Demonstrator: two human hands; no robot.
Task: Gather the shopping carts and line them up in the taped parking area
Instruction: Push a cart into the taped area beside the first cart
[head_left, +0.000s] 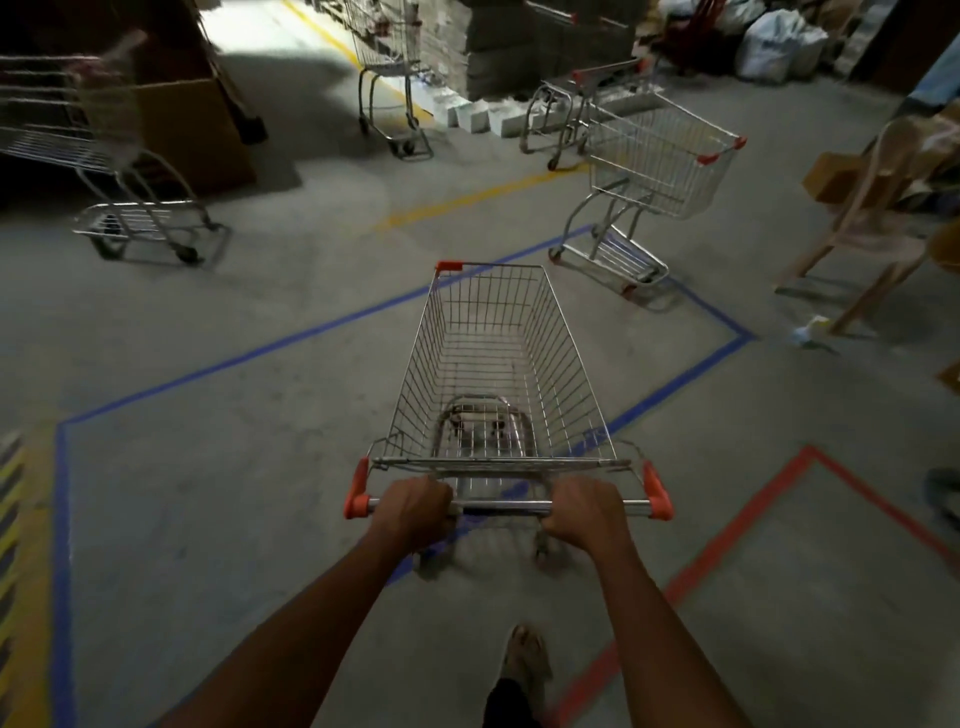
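An empty wire shopping cart (498, 364) with red handle ends stands right in front of me, straddling the near edge of the blue taped area (291, 340). My left hand (413, 512) and my right hand (587, 512) both grip its handle bar (501, 505). A second cart (652, 171) stands at the far right corner of the blue outline, its base across the tape. A third cart (98, 150) is outside the tape at the left. Another cart (389, 67) stands far back by the yellow line.
Red tape (727, 545) marks a second area at the right. A wooden chair (872, 218) with boxes stands right of the blue corner. Cardboard boxes (192, 130) sit at the left back, stacked sheets (519, 52) and bags (779, 41) at the far back. Someone's shoe (945, 499) shows at the right edge.
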